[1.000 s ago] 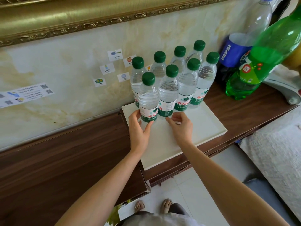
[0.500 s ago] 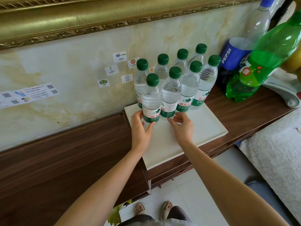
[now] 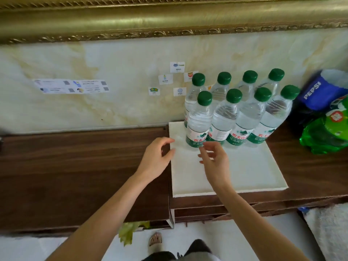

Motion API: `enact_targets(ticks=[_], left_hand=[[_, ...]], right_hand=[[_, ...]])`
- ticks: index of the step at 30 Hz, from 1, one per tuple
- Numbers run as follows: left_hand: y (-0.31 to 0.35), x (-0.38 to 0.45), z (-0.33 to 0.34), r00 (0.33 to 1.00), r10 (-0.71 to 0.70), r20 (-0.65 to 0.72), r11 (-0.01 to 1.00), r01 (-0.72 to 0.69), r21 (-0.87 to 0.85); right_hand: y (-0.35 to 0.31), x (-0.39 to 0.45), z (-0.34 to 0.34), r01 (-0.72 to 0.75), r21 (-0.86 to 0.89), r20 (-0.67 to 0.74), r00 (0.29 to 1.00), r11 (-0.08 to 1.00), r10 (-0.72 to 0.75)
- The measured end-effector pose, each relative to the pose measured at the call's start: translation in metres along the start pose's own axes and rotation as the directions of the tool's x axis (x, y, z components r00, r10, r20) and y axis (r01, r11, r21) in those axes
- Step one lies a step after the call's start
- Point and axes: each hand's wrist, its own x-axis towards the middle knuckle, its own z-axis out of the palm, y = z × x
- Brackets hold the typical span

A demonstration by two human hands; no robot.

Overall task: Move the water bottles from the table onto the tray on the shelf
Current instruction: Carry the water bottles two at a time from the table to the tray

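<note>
Eight clear plastic water bottles with green screw caps (image 3: 227, 117) stand upright in two close rows of four at the back of the flat white rectangular tray (image 3: 244, 172), which lies on the dark wood-grain shelf (image 3: 75, 166). No bottle shows elsewhere, so the job looks finished or nearly so. The left hand (image 3: 155, 161) and right hand (image 3: 214, 159) hover just before the front-left bottle, fingers loosely spread, holding nothing. Ribbed thin-walled bottles; smooth matte tray; glossy marbled wall behind.

White tray (image 3: 244, 174) on wooden shelf (image 3: 75, 166)
</note>
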Motion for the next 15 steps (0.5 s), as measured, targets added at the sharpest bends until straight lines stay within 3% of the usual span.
enact_targets(ticks=[3, 7, 12, 15], left_hand=[[0.0, -0.029, -0.015, 0.996, -0.044, -0.078, 0.98, 0.058, 0.192], [-0.004, -0.107, -0.029, 0.928, -0.27, -0.257, 0.89, 0.342, 0.301], [0.0, -0.25, -0.033, 0.688, -0.552, -0.471, 0.654, 0.708, 0.268], [0.017, -0.355, -0.025, 0.467, -0.67, -0.577, 0.476, 0.867, 0.148]], right_hand=[[-0.004, 0.0, 0.012, 0.135, -0.026, 0.268, 0.955, 0.99, -0.123], [-0.005, -0.014, 0.035, 0.297, -0.057, 0.582, 0.785, 0.953, -0.211], [-0.017, -0.079, 0.067, 0.458, 0.013, 0.851, 0.462, 0.889, -0.25], [-0.021, -0.161, 0.088, 0.558, 0.137, 0.949, 0.164, 0.818, -0.27]])
